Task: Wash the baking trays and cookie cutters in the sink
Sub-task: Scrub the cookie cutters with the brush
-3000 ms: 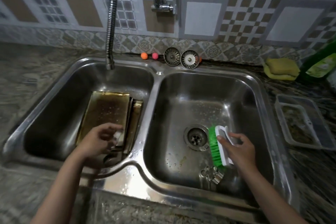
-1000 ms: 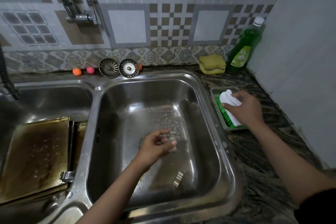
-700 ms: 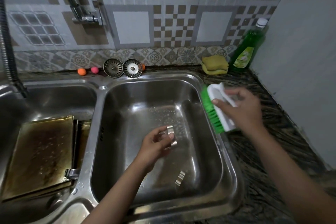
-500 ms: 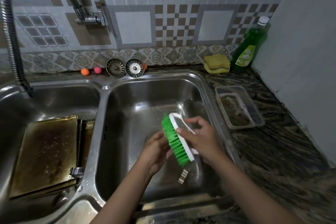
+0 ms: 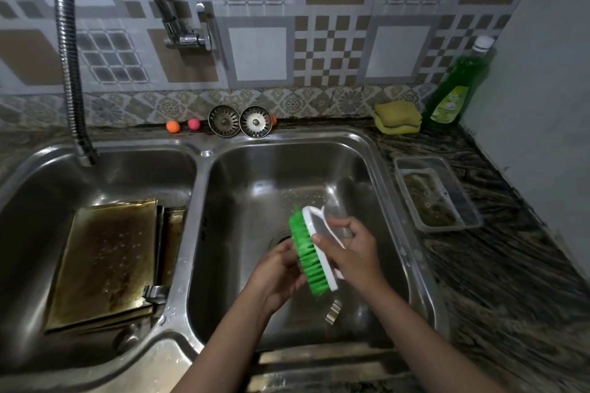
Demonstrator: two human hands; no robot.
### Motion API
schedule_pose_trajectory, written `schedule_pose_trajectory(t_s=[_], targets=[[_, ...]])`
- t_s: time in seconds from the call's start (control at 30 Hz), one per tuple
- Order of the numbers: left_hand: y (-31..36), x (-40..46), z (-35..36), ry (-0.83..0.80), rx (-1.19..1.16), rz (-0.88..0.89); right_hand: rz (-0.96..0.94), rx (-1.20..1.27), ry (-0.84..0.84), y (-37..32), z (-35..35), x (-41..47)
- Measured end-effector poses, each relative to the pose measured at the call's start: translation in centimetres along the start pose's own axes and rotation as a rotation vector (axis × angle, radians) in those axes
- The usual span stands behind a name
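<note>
the right hand [image 5: 351, 252] is gripping a green-bristled brush [image 5: 311, 252] over the right sink basin [image 5: 367, 169]. the left hand [image 5: 276, 271] is curling against the bristles; whatever it is holding is hidden.

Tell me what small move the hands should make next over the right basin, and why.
Probably draw the green brush along whatever the left hand holds. The right hand grips the brush with its bristles against the left hand's fingers, which hide that item. Another cookie cutter lies unwashed on the basin floor.

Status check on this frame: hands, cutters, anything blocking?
Right hand grips brush. Left hand curled under bristles, contents hidden. One cutter loose in basin. Nothing blocking.
</note>
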State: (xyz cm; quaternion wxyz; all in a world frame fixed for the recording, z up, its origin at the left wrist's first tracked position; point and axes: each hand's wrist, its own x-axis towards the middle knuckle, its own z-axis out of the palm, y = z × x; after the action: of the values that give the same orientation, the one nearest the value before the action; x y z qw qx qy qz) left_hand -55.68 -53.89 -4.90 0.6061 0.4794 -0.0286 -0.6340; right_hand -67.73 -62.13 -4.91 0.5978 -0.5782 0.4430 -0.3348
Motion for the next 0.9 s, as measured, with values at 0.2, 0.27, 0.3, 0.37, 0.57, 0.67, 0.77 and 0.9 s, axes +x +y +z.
schedule_pose_trajectory(t_s=[0.2, 0.27, 0.3, 0.37, 0.57, 0.67, 0.77, 0.9], targets=[[0.4, -0.7, -0.7, 0.007, 0.305, 0.112, -0.041, -0.298, 0.128, 0.2, -2.2, 1.2], [0.6, -0.3, -1.4, 0.070, 0.619, 0.267, -0.016, -0.208, 0.120, -0.6, -2.6, 1.9], [0.8, -0.2, -1.6, 0.103, 0.769, 0.327, -0.004, -0.158, 0.099, -1.0, -2.6, 2.1], [1.4, -0.4, -1.5, 0.159, 0.957, 0.356, 0.015, -0.119, 0.031, -1.3, -2.3, 2.1], [2.8, -2.3, -0.7, 0.126, 1.018, 0.535, 0.212, 0.152, -0.039, -0.1, -1.0, 0.1], [2.3, -2.5, -1.0, 0.131, 0.797, 0.636, 0.427, 0.407, -0.024, 0.5, -0.3, -0.9], [1.1, -2.2, -0.9, 0.160, 0.652, 0.679, 0.597, 0.580, -0.119, 0.6, 0.8, -1.7], [0.1, -2.2, -0.3, 0.165, 0.621, 0.699, 0.686, 0.731, -0.122, 1.3, 1.6, -1.9]])
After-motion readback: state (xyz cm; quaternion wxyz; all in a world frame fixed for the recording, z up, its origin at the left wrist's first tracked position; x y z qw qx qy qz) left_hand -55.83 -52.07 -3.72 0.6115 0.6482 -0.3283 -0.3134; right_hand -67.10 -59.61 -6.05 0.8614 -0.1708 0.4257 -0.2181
